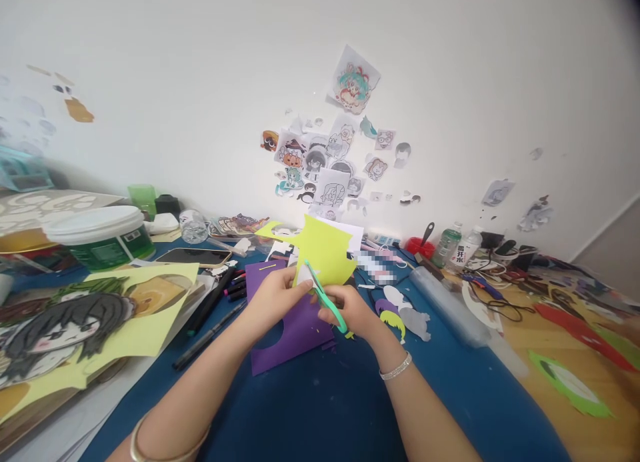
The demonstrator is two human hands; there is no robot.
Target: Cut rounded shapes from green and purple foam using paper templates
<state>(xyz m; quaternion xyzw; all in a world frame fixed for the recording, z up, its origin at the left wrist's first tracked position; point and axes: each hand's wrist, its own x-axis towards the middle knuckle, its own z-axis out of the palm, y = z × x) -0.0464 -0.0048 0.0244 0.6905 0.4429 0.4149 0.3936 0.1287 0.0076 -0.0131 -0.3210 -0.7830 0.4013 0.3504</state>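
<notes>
My left hand (276,295) pinches a bright yellow-green sheet of paper (325,245) by its lower left part, together with a small white piece (305,277). Green-handled scissors (331,305) are in my right hand (353,307), its fingers wrapped round the handles. Their blades point up and to the left, against the lower part of the yellow sheet. Beneath both hands lies a purple sheet (267,357) with a curved cut-out, on the blue mat (315,415).
Markers (213,335) and a phone (193,256) lie left, near a white-lidded green tub (105,239) and an anime drawing (75,329). Paper scraps (410,319), a clear roll (450,305), bottles (465,249) and a red bowl (420,247) are right. Drawings cover the wall behind.
</notes>
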